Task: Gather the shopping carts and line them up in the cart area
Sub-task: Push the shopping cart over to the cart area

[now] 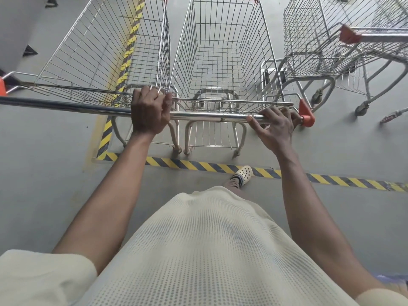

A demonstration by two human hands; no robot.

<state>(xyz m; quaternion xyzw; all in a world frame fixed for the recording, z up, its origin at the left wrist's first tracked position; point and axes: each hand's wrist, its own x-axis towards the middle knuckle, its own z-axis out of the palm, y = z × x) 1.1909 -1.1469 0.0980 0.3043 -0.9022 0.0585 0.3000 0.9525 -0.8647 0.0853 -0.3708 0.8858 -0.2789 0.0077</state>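
Chrome cart handle [209,116] in left hand [150,111], perhaps loosely in right hand [276,127]

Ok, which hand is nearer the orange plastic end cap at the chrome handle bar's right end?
Right. The right hand grips the chrome handle bar just beside the orange plastic end cap; the left hand grips it farther left.

- three shopping carts are counted: a left cart [103,49], a middle cart [217,56] and a right cart [309,40].
- two hands are seen: a left hand [150,111] and a right hand [276,125].
- one cream shoe [244,173] is seen.
- two striped floor lines [198,165] are counted.
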